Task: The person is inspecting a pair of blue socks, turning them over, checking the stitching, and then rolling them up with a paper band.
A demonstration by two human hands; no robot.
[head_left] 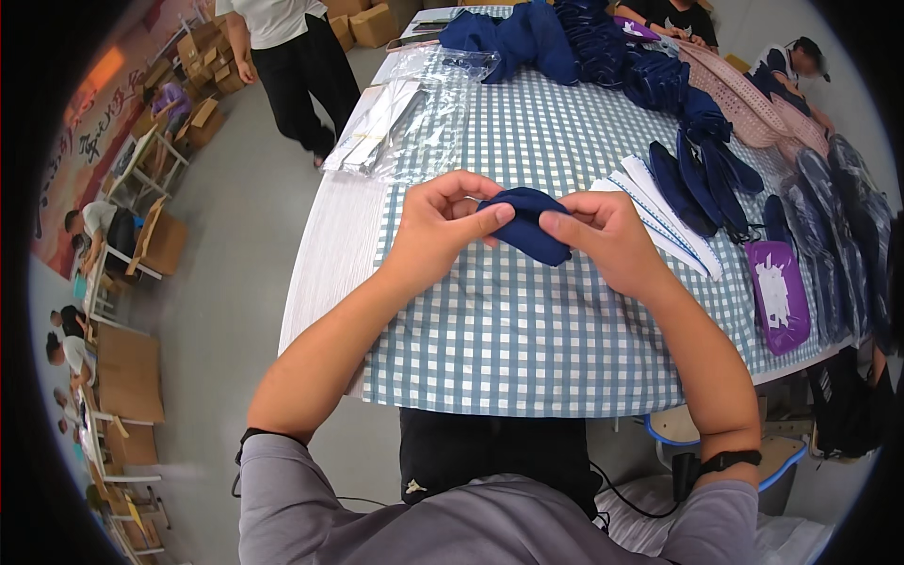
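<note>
Folded cloth piece (527, 224): navy blue; tablecloth (527, 330) beneath it: blue-and-white check; flat case (778, 294) right of the cloth piece: purple, white patches; paper strips (664, 218) between them: white.

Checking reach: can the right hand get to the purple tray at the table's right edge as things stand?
Probably yes. The purple tray lies just right of the right hand, with only checked cloth between. But both hands, the left hand too, hold the navy fabric piece.
</note>
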